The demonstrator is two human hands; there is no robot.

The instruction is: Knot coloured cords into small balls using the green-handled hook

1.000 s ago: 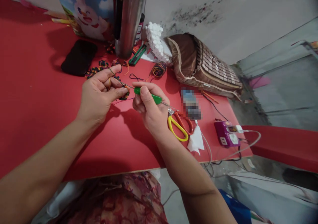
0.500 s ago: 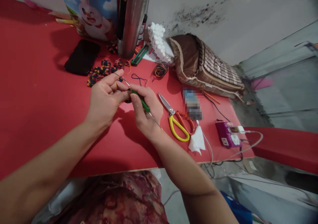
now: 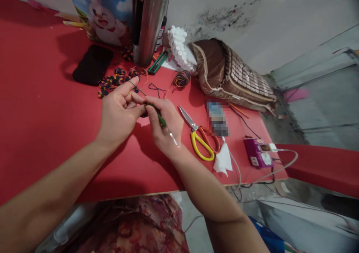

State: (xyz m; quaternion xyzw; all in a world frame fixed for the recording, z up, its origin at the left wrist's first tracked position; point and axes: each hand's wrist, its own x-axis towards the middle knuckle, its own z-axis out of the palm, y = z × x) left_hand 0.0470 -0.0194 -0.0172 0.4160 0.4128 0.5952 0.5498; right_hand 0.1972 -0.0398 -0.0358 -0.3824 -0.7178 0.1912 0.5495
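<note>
My right hand [image 3: 165,122] is closed on a green-handled crochet hook [image 3: 159,117], its metal shaft pointing back over the wrist. Close against it, my left hand [image 3: 119,111] pinches a small dark piece of yarn work [image 3: 144,114], mostly hidden by the fingers. A strand of yarn runs over the raised left index finger. Behind the left hand lies a pile of multicoloured knotted yarn pieces [image 3: 108,85]. A ball of dark mixed yarn [image 3: 181,79] rests beyond the right hand.
Scissors [image 3: 200,137] lie right of my right hand, near a blurred phone [image 3: 218,117], tissue [image 3: 223,160] and purple power block [image 3: 257,153]. A steel flask [image 3: 150,27], green cutter [image 3: 157,62], black phone [image 3: 92,65] and brown cushion [image 3: 238,73] are behind.
The crochet hook has turned slightly in my right hand, its rear end now lower and more to the left. Both hands have barely shifted.
</note>
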